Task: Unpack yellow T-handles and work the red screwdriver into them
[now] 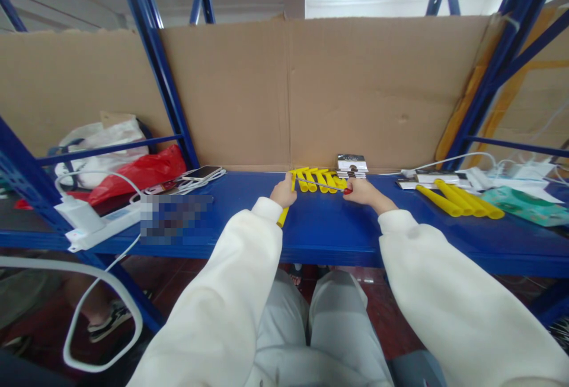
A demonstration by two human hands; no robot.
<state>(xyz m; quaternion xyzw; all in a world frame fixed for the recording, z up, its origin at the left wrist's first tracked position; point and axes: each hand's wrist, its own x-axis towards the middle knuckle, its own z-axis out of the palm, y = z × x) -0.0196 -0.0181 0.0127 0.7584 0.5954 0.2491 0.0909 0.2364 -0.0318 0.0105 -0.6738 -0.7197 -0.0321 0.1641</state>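
My left hand (283, 191) is closed around a yellow tapered tube (283, 216), whose ends show above and below the fist. In my right hand (362, 191) is a thin metal rod tool with a red handle (348, 191), which looks like a screwdriver. Its shaft (322, 184) points left and its tip reaches the top end of the held tube; whether it is inside cannot be made out. Just behind the shaft, several yellow tubes (312, 179) lie side by side on the blue shelf (249, 197). A small stack of black-and-white cards (352, 163) stands behind my right hand.
More yellow tubes (460, 199) lie at the right beside a green packet (524, 206) and white cables. At the left are a white power strip (106, 221), a phone (205, 172) and a red bag (142, 173). Cardboard (231, 96) closes the back between blue posts (164, 73).
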